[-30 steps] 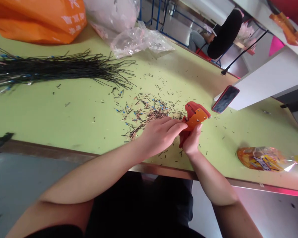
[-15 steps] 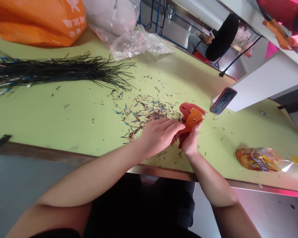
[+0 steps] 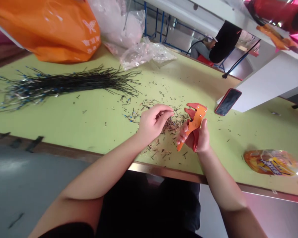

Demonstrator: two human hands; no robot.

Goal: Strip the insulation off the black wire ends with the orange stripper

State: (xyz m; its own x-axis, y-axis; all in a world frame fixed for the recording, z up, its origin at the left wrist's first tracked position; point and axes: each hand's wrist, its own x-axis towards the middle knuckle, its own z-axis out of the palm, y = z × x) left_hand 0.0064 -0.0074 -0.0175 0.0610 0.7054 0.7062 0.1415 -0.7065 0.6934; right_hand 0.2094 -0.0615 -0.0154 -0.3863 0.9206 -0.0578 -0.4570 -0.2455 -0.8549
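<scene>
My right hand [image 3: 196, 136] is wrapped round the handles of an orange wire stripper [image 3: 195, 119], held up off the green table [image 3: 64, 115] with its jaws pointing away. My left hand [image 3: 152, 121] hovers to its left over a heap of wire scraps [image 3: 161, 125], fingers curled with thumb and fingertips pinched; what they pinch is too small to name. A long bundle of black wires [image 3: 64, 82] with blue ends lies at the left of the table.
An orange plastic bag [image 3: 52, 29] and clear plastic bags [image 3: 144, 53] sit at the back. A phone [image 3: 227, 101] leans on a white box [image 3: 265, 82] to the right. A snack packet [image 3: 273, 162] lies at the front right. Another person [image 3: 221, 39] sits beyond the table.
My left hand has drawn back from the stripper to the left, over the scraps. My right hand has tilted the stripper upright, its handles spread. The view has shifted a little.
</scene>
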